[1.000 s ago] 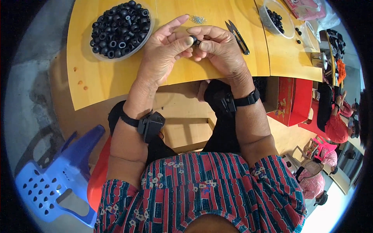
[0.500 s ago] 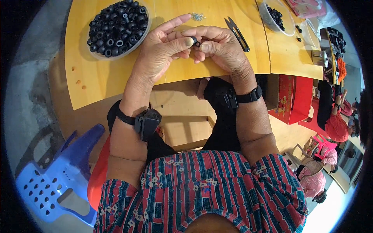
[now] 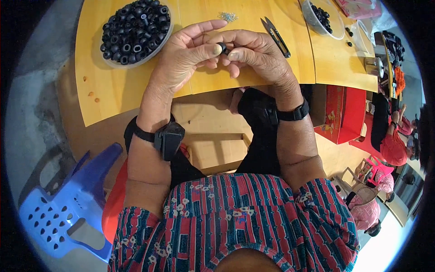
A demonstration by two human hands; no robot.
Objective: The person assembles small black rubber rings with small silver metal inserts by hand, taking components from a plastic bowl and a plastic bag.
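Observation:
Over the table (image 3: 122, 97), my left hand (image 3: 188, 52) and my right hand (image 3: 256, 52) meet fingertip to fingertip. Between them is a small black hollow part (image 3: 222, 48), gripped by the left thumb and fingers. My right thumb and fingertips close on its right side; whether they also pinch a smaller piece is hidden. A shallow clear bowl (image 3: 168, 40) heaped with similar black rounded parts (image 3: 136, 31) stands to the left. Beyond my fingers lies a little pile of tiny silvery pieces (image 3: 228, 17). Black thread snips (image 3: 275, 37) rest right of my right hand.
At the far right, a clear tub (image 3: 312, 22) holds more black parts, with a few loose beside it. A metal tin (image 3: 373, 66) sits near the table's right end. Red boxes (image 3: 346, 113) are below. A blue plastic chair (image 3: 68, 208) stands left; other people sit at right.
Both hands have shifted slightly left, and the black part has turned a little between the fingertips. Both hands keep their hold.

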